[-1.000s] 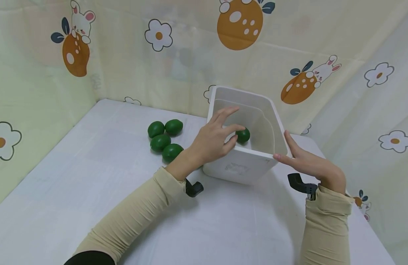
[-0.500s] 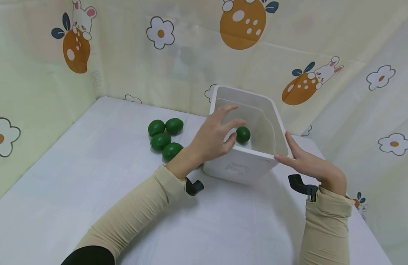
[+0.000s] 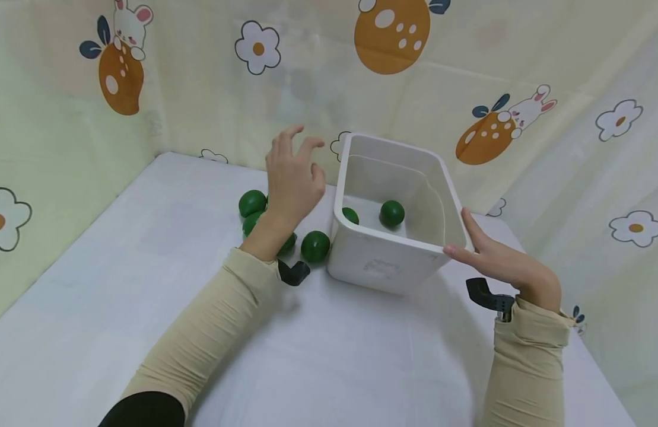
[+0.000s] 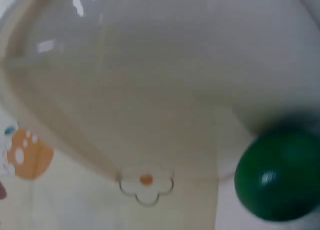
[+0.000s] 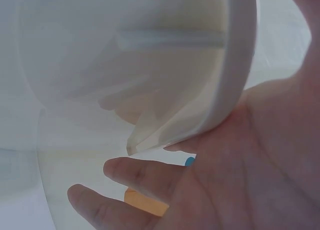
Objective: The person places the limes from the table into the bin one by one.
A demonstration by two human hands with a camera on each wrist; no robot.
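Observation:
In the head view my left hand (image 3: 293, 178), with loosely bent fingers and nothing in its grasp, hovers over a group of dark green limes (image 3: 252, 203) left of the white plastic bin (image 3: 382, 264). My forearm and hand partly cover that group. One lime (image 3: 315, 247) sits beside the bin's left wall. Inside the bin are two limes: one in the middle (image 3: 392, 213), another (image 3: 350, 215) partly hidden by the front wall. My right hand (image 3: 496, 258) holds the bin's right front corner, rim between thumb and fingers. A lime (image 4: 280, 175) shows large in the left wrist view.
The bin stands on a white-covered table (image 3: 147, 267), near its back edge. A patterned curtain (image 3: 200, 89) hangs behind and at both sides. Dark wrist-camera mounts stick out below each wrist, the left one (image 3: 295, 273) just below the nearest limes.
My left hand has pulled out of the bin and moved left over the lime group, uncovering a second lime in the bin and one beside it. The right hand stays on the rim.

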